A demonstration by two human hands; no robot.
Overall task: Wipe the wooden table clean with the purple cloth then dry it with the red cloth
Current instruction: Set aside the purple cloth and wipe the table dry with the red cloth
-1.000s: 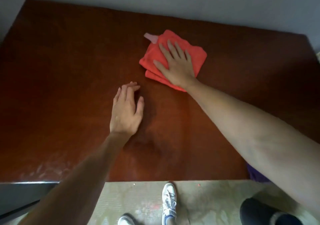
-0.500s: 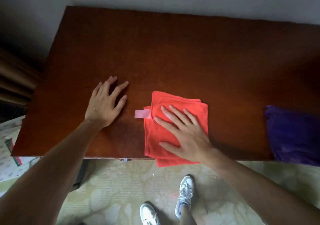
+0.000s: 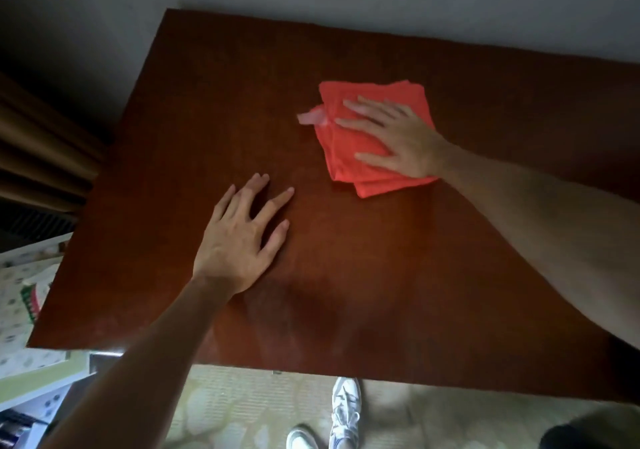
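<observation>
red cloth moved farther out | right hand flat atop | purple cloth unseen

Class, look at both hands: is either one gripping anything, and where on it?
Nothing is gripped. The right hand lies flat, palm down, on top of the folded red cloth. The left hand rests open on the bare wooden table.

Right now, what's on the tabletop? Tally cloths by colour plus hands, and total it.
Red cloth: 1, folded, under the right hand
Purple cloth: 0 in view
Hands flat on the wooden table: 2, the left hand on bare wood and the right hand on the cloth
Total: 3
</observation>
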